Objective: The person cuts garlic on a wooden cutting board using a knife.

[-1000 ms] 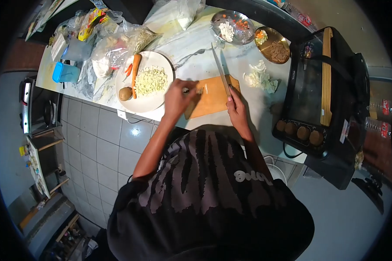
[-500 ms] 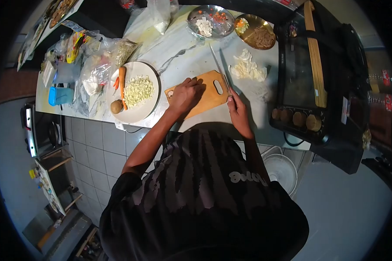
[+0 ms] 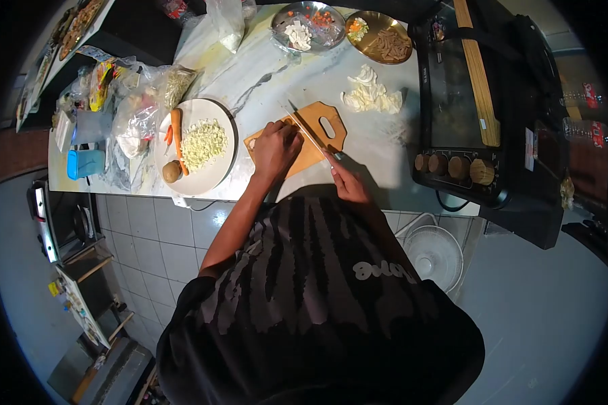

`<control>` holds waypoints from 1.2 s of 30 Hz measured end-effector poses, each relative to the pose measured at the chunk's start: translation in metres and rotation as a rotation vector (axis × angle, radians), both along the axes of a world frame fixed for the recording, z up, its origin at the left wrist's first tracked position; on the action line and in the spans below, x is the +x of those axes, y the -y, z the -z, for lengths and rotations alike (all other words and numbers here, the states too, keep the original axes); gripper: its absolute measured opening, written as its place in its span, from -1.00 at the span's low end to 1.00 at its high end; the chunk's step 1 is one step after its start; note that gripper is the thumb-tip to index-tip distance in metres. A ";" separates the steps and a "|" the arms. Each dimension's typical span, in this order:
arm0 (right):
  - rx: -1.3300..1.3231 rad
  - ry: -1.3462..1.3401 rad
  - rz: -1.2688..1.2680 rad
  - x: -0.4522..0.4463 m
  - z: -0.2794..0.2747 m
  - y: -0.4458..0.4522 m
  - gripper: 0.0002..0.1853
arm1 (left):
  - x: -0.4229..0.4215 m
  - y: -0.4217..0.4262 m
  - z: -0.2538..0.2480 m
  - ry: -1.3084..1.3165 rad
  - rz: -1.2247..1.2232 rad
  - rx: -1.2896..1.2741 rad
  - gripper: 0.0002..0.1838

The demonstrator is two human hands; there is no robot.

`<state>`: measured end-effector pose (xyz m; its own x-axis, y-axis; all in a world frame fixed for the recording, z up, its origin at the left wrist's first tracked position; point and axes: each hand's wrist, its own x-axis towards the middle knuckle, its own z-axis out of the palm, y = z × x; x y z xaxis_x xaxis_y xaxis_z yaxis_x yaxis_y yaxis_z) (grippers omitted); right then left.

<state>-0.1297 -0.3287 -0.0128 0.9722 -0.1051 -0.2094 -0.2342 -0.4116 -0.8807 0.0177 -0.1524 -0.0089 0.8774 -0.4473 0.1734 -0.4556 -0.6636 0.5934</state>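
Note:
My right hand (image 3: 349,183) grips the handle of a long kitchen knife (image 3: 307,131). Its blade slants across a wooden cutting board (image 3: 336,127), close beside the fingers of my left hand (image 3: 277,150). The left fingers are curled down on the board; whatever lies under them is hidden. To the left stands a white plate (image 3: 214,177) bearing finely chopped pale pieces (image 3: 203,146), a carrot (image 3: 176,128), small red chillies (image 3: 168,135) and a round brown vegetable (image 3: 171,171).
Pale leafy scraps (image 3: 371,94) lie behind the board. Farther back are a steel plate (image 3: 328,44) and a gold-toned plate (image 3: 385,59) of cut food. A black toaster oven (image 3: 449,101) stands right; plastic bags (image 3: 138,125) and a blue-lidded container (image 3: 86,163) sit left.
The knife has swung left, from the board's right end to right beside my left fingers. My right hand moved left and toward me with it. The whole view has shifted slightly.

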 end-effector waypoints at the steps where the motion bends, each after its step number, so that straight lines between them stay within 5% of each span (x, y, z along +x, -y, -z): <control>1: -0.018 0.090 0.007 -0.001 0.001 -0.001 -0.47 | 0.000 0.000 0.000 -0.004 -0.012 0.001 -0.76; 29: -0.022 0.064 0.070 -0.011 0.027 -0.010 -0.40 | -0.005 0.007 0.000 0.073 -0.017 -0.025 -0.82; 36: -0.502 0.350 0.038 -0.013 0.025 -0.012 -0.34 | -0.012 -0.007 -0.014 0.154 0.218 0.180 -0.74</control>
<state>-0.1426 -0.3165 -0.0380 0.9679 -0.1442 0.2060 0.0114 -0.7933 -0.6087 0.0058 -0.1451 0.0056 0.7271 -0.6574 0.1979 -0.6739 -0.6283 0.3888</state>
